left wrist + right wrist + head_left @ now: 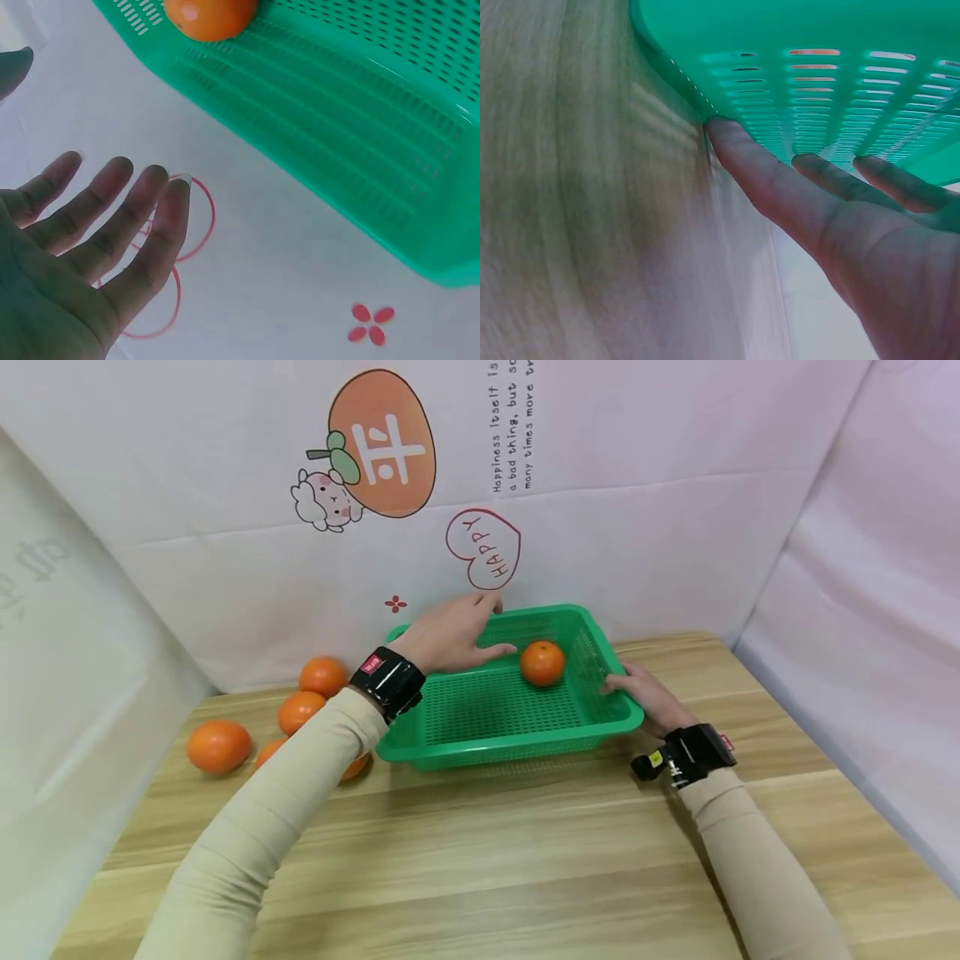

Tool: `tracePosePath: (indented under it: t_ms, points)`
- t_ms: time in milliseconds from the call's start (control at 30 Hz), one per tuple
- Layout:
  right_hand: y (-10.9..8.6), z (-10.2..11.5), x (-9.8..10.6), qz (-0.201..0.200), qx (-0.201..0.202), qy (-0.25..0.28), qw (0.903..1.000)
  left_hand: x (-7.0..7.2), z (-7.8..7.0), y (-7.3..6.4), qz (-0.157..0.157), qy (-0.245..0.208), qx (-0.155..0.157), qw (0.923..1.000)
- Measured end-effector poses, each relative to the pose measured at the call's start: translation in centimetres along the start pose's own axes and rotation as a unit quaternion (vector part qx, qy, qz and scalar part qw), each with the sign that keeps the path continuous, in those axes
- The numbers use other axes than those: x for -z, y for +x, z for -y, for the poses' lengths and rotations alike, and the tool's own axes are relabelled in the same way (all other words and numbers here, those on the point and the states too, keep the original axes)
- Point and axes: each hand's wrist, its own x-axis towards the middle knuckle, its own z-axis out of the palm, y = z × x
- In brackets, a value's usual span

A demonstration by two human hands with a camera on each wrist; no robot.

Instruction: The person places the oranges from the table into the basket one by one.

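Observation:
A green plastic basket (495, 747) with slotted walls sits on the table, one round orange fruit (542, 662) inside it towards the right. My left hand (457, 631) hovers over the basket's back rim, fingers spread and holding nothing. In the left wrist view, the left hand's palm (52, 300) is bare and its fingers point away from the basket's wall. At the right end my right hand (651, 697) holds the basket, thumb over the rim. The right wrist view shows its fingers (772, 176) against the slotted outside wall; the thumb is hidden there.
Several more orange fruits (219, 747) lie on the wooden table (480, 868) left of the basket, some partly behind the left sleeve. A white printed cloth (637, 527) stands behind, with more white cloth at both sides.

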Motion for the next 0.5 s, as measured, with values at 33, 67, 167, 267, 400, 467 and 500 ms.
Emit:
tracePosePath:
  t_ms: [33, 67, 167, 267, 400, 467, 500]
  points:
    - [0.0, 0.0, 0.0, -0.002, -0.002, 0.000, 1.0000, 0.1, 0.1, -0.3, 0.000, -0.001, 0.001, 1.0000]
    - [-0.1, 0.0, 0.1, -0.002, -0.004, -0.002, 1.0000, 0.2, 0.3, -0.7, 0.000, -0.001, 0.004, 1.0000]
    - [-0.2, 0.0, 0.1, -0.002, -0.006, -0.001, 1.0000, 0.9, 0.6, -1.7, -0.009, -0.011, 0.010, 0.9999]
    - [-0.1, 0.1, 0.2, 0.002, -0.001, -0.001, 1.0000, 1.8, 0.9, -2.8, -0.021, -0.015, 0.020, 0.9995]
    - [-0.1, 0.2, 0.1, 0.006, 0.005, -0.002, 1.0000, 2.5, 1.6, -4.2, -0.044, -0.020, 0.030, 0.9984]
    - [-0.1, 0.2, 0.1, 0.008, 0.004, 0.000, 1.0000, 2.7, 2.0, -4.9, -0.058, -0.028, 0.033, 0.9974]
    - [-0.1, 0.1, 0.1, 0.009, 0.003, 0.001, 1.0000, 2.9, 2.2, -5.3, -0.066, -0.031, 0.034, 0.9967]
